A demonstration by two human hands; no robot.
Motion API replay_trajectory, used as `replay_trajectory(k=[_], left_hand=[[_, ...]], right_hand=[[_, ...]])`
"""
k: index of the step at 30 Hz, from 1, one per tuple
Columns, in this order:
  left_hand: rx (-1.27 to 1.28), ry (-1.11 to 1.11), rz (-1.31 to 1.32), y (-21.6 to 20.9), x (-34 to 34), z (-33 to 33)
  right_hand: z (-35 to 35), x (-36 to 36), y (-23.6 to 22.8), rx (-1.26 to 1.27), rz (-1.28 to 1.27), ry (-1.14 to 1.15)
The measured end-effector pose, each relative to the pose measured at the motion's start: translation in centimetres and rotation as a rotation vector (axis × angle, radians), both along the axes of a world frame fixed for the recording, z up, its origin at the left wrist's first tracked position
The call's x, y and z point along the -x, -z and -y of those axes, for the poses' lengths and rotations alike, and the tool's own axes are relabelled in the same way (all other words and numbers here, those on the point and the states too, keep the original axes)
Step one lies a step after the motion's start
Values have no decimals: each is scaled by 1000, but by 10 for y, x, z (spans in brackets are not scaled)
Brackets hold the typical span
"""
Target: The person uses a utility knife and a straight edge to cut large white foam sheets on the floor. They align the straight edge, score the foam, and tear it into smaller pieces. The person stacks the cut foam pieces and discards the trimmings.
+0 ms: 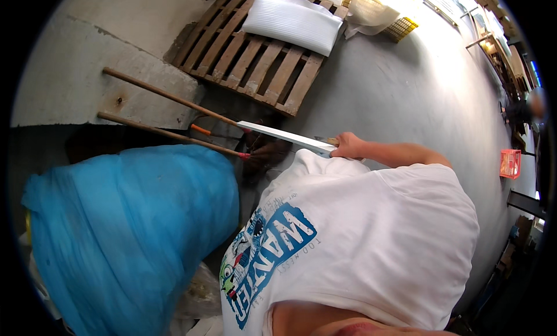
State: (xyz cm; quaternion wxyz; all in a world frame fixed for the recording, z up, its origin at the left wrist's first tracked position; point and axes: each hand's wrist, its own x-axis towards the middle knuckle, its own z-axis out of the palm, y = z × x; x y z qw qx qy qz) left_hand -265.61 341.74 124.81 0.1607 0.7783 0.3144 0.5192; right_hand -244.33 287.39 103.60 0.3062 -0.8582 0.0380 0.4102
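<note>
My right hand [349, 145] is closed at the near end of a long, thin white board [284, 135] in front of my waist. A short wooden piece [333, 142] shows beside the fingers; I cannot tell whether it belongs to the board. The board's far end reaches toward two wooden poles [168, 96] with pinkish-red ends, which lean over a dark corner. Dark brush-like heads [264, 153] lie below the board. My left hand is out of view. The shirt hides part of what lies under the right hand.
A large blue bag [127, 220] bulges at the left, close to my body. Ahead, a wooden pallet [255, 63] carries a folded white foam sheet [293, 23]. A yellow crate [401, 30] stands beyond it. A red basket [510, 164] sits on the grey floor at the right.
</note>
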Motion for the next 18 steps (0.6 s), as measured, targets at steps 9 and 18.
replay_trajectory(k=[9,18], left_hand=[[-270,-37,138,-36,-73,71],[1438,1683,-490,295,-334,470]], right_hand=[[172,4,44,-171,299,158],[237,-70,46,-278,800,241]])
